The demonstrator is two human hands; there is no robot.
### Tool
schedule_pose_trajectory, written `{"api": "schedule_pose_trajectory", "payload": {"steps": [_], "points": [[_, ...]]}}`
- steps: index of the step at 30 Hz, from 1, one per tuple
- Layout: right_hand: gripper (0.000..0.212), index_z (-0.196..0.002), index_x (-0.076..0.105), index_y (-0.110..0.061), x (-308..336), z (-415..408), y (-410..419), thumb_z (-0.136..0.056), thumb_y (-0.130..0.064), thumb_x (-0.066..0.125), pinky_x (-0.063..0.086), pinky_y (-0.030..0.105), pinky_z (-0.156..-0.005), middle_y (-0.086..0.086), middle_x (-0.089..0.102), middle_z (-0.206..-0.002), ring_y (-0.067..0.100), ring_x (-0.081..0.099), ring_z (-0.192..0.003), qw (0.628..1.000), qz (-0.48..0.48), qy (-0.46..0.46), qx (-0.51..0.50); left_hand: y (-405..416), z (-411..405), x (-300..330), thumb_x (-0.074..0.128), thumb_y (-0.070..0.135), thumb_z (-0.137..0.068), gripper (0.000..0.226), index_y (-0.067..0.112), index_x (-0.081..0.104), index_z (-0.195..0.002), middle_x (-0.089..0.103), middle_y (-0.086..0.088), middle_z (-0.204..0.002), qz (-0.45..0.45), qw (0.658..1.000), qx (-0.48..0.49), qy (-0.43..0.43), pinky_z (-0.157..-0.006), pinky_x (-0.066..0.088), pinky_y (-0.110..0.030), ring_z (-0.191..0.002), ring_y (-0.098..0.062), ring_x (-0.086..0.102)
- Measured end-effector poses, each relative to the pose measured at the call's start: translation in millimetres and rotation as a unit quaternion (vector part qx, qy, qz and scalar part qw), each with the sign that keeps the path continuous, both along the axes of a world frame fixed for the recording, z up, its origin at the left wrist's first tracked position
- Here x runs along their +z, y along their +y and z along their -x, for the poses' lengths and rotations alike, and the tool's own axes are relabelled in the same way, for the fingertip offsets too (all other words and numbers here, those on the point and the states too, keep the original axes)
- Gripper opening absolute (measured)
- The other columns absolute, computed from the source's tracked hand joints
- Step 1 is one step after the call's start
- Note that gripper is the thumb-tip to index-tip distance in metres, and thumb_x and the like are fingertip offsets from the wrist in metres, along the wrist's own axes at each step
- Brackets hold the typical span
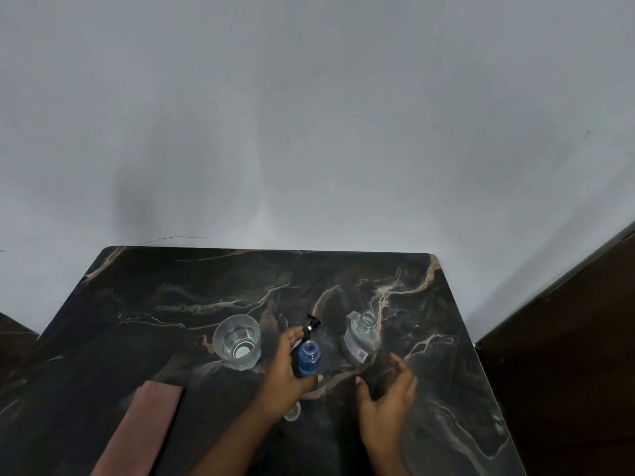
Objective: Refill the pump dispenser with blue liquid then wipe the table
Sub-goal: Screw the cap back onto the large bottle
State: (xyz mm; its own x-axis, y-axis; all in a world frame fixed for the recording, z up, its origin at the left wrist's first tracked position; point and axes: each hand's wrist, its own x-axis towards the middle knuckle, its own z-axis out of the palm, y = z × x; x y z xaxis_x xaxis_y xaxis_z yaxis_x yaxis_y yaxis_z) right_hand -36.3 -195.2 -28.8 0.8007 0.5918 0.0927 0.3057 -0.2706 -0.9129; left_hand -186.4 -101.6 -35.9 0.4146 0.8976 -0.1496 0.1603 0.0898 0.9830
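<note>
My left hand (287, 367) grips the small bottle (309, 359) of blue liquid, uncapped, on the table (144, 297). My right hand (386, 395) hovers relaxed, empty. Refill appears done; next, refit the pump head (311, 326).

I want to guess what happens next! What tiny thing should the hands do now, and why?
Probably put the pump top back on. The small blue bottle stands open and looks nearly full of blue liquid, the left hand holds it, and the black pump head lies just behind it. The right hand is free and open, so it could likely reach over for it.
</note>
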Motion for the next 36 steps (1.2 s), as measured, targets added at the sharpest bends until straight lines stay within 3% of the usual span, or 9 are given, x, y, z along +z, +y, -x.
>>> {"api": "schedule_pose_trajectory", "payload": {"steps": [5,9,12,17,22,24,25,28,36], "points": [[0.056,-0.095,0.058,-0.03,1.7,43.8,-32.6,-0.056,0.0,0.086,0.045,0.028,-0.078,-0.002,0.056,-0.095,0.028,0.061,-0.088,0.986,0.037,-0.131,0.095,-25.6,24.1,17.0,0.062,-0.018,-0.069,0.077,0.022,0.046,-0.132,0.054,0.003,-0.139,-0.052,0.995,0.061,-0.055,-0.104,0.044,-0.021,-0.134,-0.012,0.048],[0.056,-0.11,0.066,-0.031,-0.6,75.5,-31.5,-0.057,-0.029,0.086,0.048,0.025,-0.088,0.002,0.063,-0.116,0.018,0.061,-0.105,0.941,0.064,-0.158,0.291,-38.3,37.5,43.0,0.049,-0.013,-0.068,0.059,0.016,0.056,-0.119,0.062,0.013,-0.124,-0.119,0.981,0.144,-0.053,-0.104,0.041,-0.016,-0.124,-0.01,0.056],[0.076,-0.103,0.073,-0.033,3.4,86.2,-23.7,-0.032,-0.056,0.087,0.05,0.012,-0.064,-0.006,0.07,-0.101,0.01,0.069,-0.081,0.896,0.149,-0.223,0.353,-36.1,39.5,66.9,0.049,-0.007,-0.07,0.055,0.021,0.059,-0.116,0.062,0.011,-0.12,-0.175,0.973,0.148,-0.022,-0.101,0.042,-0.017,-0.12,-0.01,0.057],[0.062,-0.083,0.079,-0.024,-8.9,91.7,-20.3,-0.025,-0.043,0.09,0.048,0.014,-0.047,0.004,0.074,-0.085,0.017,0.066,-0.057,0.852,0.199,-0.306,0.376,-33.4,23.3,102.4,0.059,0.0,-0.082,0.039,0.026,0.061,-0.112,0.065,0.007,-0.116,-0.212,0.969,0.116,-0.041,-0.096,0.043,-0.011,-0.116,-0.01,0.06],[0.029,-0.068,0.077,-0.025,-12.0,78.1,-16.9,-0.041,-0.022,0.087,0.048,0.017,-0.049,-0.017,0.07,-0.093,0.014,0.066,-0.055,0.864,0.086,-0.366,0.334,-34.2,-26.5,112.9,0.072,0.008,-0.08,0.055,0.027,0.051,-0.127,0.052,0.017,-0.132,-0.162,0.986,0.035,-0.036,-0.109,0.033,-0.012,-0.13,0.002,0.046],[0.031,-0.102,0.07,-0.035,-10.1,65.5,-21.0,-0.071,-0.031,0.073,0.047,0.018,-0.077,-0.036,0.037,-0.138,0.004,0.069,-0.084,0.868,0.046,-0.38,0.316,-32.1,-47.4,109.4,0.078,0.015,-0.076,0.068,0.031,0.044,-0.133,0.044,0.02,-0.136,-0.171,0.985,0.001,-0.006,-0.107,0.029,-0.006,-0.13,0.011,0.038],[0.049,-0.122,0.057,-0.034,-9.1,60.1,-24.8,-0.076,-0.031,0.072,0.046,0.017,-0.083,-0.025,0.037,-0.147,0.0,0.067,-0.099,0.884,0.038,-0.353,0.304,-31.0,-55.5,106.0,0.08,0.017,-0.075,0.074,0.034,0.04,-0.134,0.04,0.02,-0.138,-0.171,0.985,-0.012,0.003,-0.107,0.029,-0.006,-0.13,0.012,0.037],[0.085,-0.116,0.062,-0.016,-12.0,31.7,-40.7,-0.036,-0.015,0.09,0.051,0.02,-0.07,0.01,0.071,-0.105,0.019,0.074,-0.084,0.92,0.112,-0.248,0.281,-29.6,-74.8,92.4,0.085,0.022,-0.071,0.088,0.043,0.03,-0.136,0.033,0.014,-0.145,-0.152,0.987,-0.033,0.031,-0.112,0.034,-0.016,-0.135,0.001,0.036],[0.035,-0.091,0.064,-0.014,45.4,-56.2,-32.9,-0.066,0.003,0.08,0.048,0.019,-0.07,-0.001,0.062,-0.09,0.02,0.065,-0.082,0.99,0.029,-0.108,0.091,-19.4,-103.4,57.0,0.087,0.025,-0.067,0.11,0.029,0.017,-0.151,0.003,-0.002,-0.162,-0.104,0.984,-0.002,0.147,-0.117,0.023,-0.028,-0.15,-0.021,0.012]]}}
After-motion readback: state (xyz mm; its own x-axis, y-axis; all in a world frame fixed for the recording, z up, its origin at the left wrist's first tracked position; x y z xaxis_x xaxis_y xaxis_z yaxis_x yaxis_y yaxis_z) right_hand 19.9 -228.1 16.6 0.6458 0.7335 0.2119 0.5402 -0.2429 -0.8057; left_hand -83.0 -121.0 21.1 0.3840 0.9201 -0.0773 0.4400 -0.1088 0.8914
